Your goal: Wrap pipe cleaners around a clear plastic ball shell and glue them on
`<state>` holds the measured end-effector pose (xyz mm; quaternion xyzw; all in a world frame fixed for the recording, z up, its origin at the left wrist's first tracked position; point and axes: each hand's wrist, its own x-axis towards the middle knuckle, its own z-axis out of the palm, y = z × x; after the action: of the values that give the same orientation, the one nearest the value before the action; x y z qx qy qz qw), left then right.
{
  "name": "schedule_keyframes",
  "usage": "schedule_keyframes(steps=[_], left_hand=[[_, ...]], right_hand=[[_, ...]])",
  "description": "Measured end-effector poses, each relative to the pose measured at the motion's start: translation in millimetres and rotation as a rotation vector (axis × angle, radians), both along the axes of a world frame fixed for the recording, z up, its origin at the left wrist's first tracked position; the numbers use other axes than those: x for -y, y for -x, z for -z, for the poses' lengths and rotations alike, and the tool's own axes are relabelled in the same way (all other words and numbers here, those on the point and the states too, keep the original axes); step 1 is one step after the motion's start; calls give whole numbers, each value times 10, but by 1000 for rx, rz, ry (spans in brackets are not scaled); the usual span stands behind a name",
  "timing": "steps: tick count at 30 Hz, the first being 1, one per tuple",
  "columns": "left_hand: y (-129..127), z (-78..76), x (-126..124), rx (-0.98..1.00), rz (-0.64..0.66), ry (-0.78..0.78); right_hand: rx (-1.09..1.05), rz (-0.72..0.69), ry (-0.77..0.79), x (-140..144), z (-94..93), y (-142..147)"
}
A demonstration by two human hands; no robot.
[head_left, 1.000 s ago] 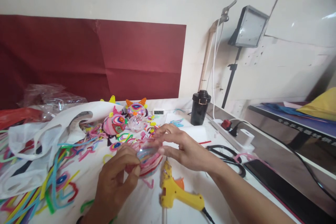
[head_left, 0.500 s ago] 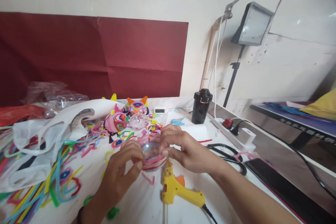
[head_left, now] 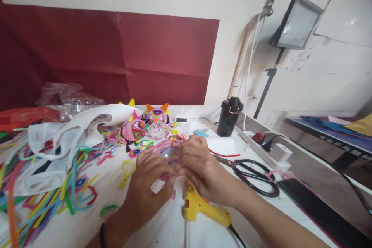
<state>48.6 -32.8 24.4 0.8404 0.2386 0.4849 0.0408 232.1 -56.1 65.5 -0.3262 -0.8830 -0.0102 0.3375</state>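
Note:
My left hand (head_left: 149,184) pinches the near left rim of a clear plastic dome (head_left: 167,152) edged with pink pipe cleaners. On the near right side, the fingers of my right hand (head_left: 205,172) close on the same pink edge, and the two thumbs almost meet there. Fingers hide much of the dome's front. Partly beneath my right hand lies a yellow hot glue gun (head_left: 203,211), untouched by the fingertips as far as I can see. Black-handled scissors (head_left: 254,178) rest to the right, and a red pipe cleaner (head_left: 225,155) lies near their blades.
Loose coloured pipe cleaners (head_left: 43,209) and a white bag (head_left: 43,174) cover the left side. Decorated figures (head_left: 157,114), a small clock (head_left: 181,119) and a black bottle (head_left: 229,116) stand behind. A power strip (head_left: 264,149) and phone (head_left: 319,209) lie right.
My hands have drawn together at the dome's near edge, the left moving right. The camera view has shifted slightly, and more of the scissors shows.

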Motion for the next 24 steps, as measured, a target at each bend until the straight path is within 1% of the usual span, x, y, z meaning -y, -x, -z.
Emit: schedule_keyframes(steps=[3,5,11,17,22,24], left_hand=[[7,19,2,14,-21,-26],[7,28,-1,26,-17,-22],[6,16,-27,35,18,70],[20,-3,-32,48,57,121],[46,9,-46,89,64,149],[54,16,-58,96,64,176]], right_hand=[[-6,-1,-3,8,18,18],[-21,-14,22,4,31,11],[-106,-56,195,-48,32,-72],[-153,-124,224,-55,-30,-134],[-245,-234,303,-59,-103,-194],[-254,-238,305,-60,-134,-212]])
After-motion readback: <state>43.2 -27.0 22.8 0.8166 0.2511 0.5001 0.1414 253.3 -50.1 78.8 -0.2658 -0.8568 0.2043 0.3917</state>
